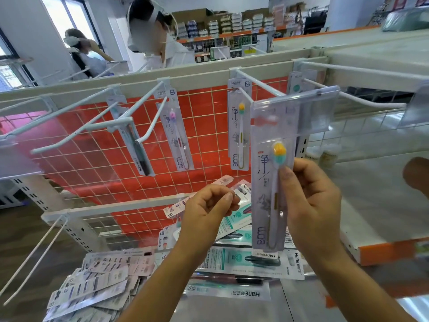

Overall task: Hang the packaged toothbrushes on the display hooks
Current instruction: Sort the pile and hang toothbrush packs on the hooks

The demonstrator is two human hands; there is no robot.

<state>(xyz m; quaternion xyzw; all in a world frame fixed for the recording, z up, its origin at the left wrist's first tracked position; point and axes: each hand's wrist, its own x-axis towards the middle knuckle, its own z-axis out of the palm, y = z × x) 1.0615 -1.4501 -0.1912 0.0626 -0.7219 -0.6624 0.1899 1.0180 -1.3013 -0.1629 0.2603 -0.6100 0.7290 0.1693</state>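
My right hand [311, 205] pinches a packaged toothbrush [267, 182] with yellow and teal bristles, upright, its top against the clear tag holder [311, 108] at the tip of a white display hook [257, 82]. Further back on that hook hangs a matching pack [239, 126]. A pink-bristled pack [176, 129] and a dark-handled pack [134, 140] hang on hooks to the left. My left hand [209, 210] hovers left of the held pack, fingers curled, thumb against the fingertips, holding nothing I can see. Loose packs [104, 282] lie piled on the shelf below.
A red wire-grid panel [130, 173] backs the hooks. Bare hooks [69, 133] jut out at the left and at the right [362, 98]. A white shelf [371, 187] with small bottles [325, 154] lies right. Two people [157, 40] stand behind the rack. Another hand [417, 175] shows at the right edge.
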